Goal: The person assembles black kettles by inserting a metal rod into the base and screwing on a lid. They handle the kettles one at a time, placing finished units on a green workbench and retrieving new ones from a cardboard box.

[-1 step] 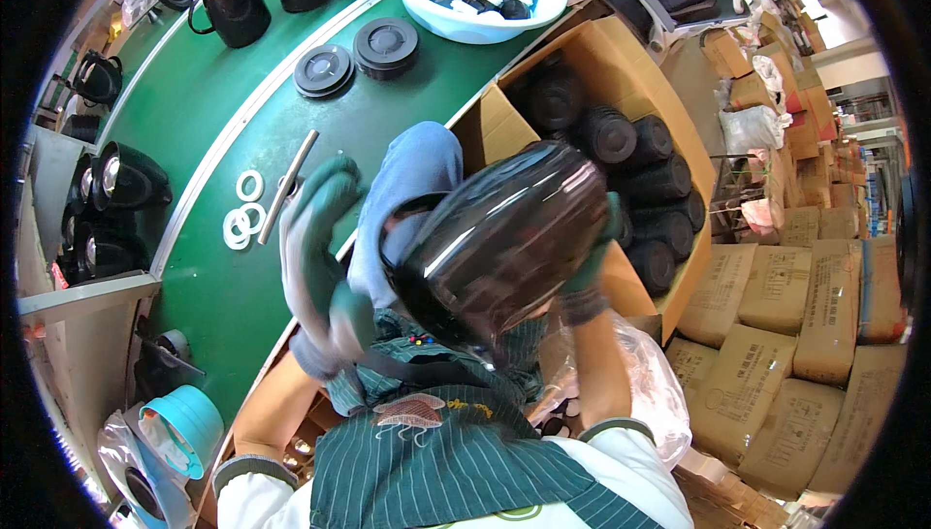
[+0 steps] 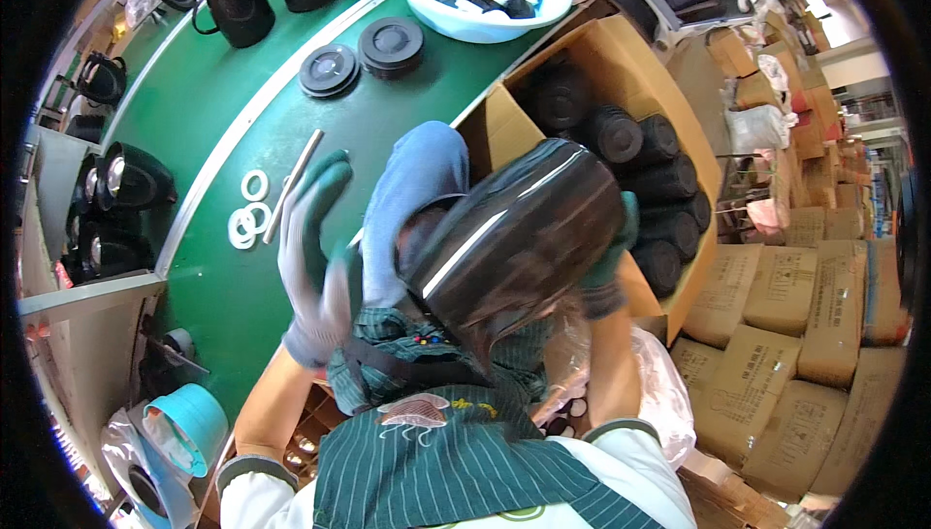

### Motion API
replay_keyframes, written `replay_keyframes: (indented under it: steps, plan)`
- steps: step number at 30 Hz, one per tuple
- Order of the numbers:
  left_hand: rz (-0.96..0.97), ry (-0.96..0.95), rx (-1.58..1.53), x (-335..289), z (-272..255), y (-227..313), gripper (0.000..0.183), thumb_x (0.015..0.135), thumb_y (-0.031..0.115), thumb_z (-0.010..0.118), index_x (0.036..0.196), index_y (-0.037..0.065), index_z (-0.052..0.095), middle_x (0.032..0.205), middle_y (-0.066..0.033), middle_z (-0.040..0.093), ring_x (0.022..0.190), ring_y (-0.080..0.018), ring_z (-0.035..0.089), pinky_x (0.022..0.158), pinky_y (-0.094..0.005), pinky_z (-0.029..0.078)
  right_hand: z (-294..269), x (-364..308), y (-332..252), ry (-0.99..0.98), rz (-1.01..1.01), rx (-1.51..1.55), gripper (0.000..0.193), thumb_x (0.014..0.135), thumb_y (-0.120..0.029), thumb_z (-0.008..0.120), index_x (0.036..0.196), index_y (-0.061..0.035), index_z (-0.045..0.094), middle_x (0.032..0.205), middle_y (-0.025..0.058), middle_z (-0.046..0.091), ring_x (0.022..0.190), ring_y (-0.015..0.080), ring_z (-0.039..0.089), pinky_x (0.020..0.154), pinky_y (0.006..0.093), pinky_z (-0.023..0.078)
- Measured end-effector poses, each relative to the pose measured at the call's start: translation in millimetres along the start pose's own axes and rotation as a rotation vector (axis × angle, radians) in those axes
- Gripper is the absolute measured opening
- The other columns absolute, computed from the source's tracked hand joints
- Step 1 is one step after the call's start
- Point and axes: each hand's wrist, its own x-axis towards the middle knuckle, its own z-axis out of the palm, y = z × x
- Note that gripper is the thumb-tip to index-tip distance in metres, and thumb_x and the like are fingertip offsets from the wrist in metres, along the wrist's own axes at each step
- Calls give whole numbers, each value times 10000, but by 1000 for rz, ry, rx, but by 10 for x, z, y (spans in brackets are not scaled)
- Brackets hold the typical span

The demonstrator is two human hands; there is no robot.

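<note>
My right hand (image 2: 606, 262), in a grey and green glove, grips a glossy black jug (image 2: 519, 238) by its far right end. The jug lies tilted above my lap, its handle side toward my left leg. My left hand (image 2: 315, 253), gloved alike, is raised empty with its thumb and fingers apart, clear of the jug. Beside it on the green table (image 2: 223, 325) lies a slim metal rod (image 2: 293, 185). Several white rings (image 2: 254, 185) lie left of the rod. Part of the jug's right end is hidden by my right hand.
Flat black round parts (image 2: 391, 44) sit in stacks farther up the table. A light blue basin (image 2: 480, 30) holds small black and white pieces. More black jugs (image 2: 238, 7) stand at the far left. An open carton (image 2: 693, 267) of ribbed black parts is on my right, near stacked boxes (image 2: 752, 374).
My left hand's fingers have spread and straightened, and the hand has drawn slightly away from the jug. The jug has turned a little in my right hand, which still grips it.
</note>
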Motion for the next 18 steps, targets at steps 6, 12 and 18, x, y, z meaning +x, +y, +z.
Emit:
replay_keyframes:
  steps: [6, 12, 18]
  plan:
    - [-499, -341, 1031, -329, -432, -1734, 686, 895, 378, 728, 1459, 47, 520, 1365, -257, 597, 1214, -428, 605, 1027, -485, 473, 1099, 152, 35, -264, -102, -1794, 875, 700, -544, 855, 1402, -87, 603, 1366, 272, 573, 1250, 441, 583, 1078, 492, 471]
    - [-696, -406, 660, -221, -444, -1862, 713, 867, 357, 821, 1464, 83, 547, 1196, -163, 734, 1114, -299, 711, 932, -405, 554, 849, 82, 543, -88, -124, -1616, 1134, 788, -703, 729, 1594, -22, 312, 1468, 245, 491, 1277, 409, 551, 1101, 497, 432]
    - [-177, -787, -24, 575, 61, -279, 736, 778, 217, 904, 1408, 3, 589, 1169, -158, 734, 1094, -227, 711, 971, -373, 550, 545, 54, 846, 175, -272, -882, 901, 1057, -684, 266, 1616, 20, 218, 1536, 234, 471, 1343, 327, 547, 1154, 418, 404]
